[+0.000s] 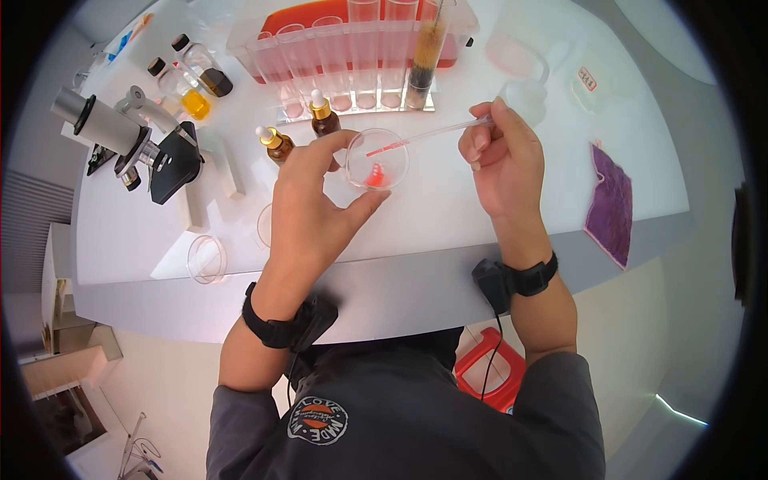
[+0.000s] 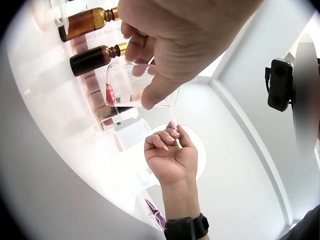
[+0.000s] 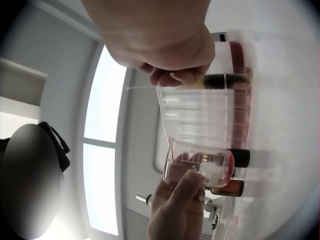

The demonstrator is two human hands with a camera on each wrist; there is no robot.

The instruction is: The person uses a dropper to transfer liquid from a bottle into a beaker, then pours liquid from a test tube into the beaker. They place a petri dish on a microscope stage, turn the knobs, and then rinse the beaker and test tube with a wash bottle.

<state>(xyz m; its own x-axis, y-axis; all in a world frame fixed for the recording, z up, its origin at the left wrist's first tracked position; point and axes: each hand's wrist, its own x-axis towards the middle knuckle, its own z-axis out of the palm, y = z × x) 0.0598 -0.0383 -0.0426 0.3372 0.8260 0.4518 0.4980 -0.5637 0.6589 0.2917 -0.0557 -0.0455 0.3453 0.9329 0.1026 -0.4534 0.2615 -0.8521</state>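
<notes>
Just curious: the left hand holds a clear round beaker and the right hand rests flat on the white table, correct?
Not quite: the head view shows the right hand raised, pinching a thin clear tube. The left hand does hold the beaker.

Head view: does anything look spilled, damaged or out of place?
No spill or damage shows; the red contents sit inside the beaker. Slightly odd: the purple cloth lies askew across the table's near border, and a clear round dish rests right by it, where it might get knocked.
</notes>
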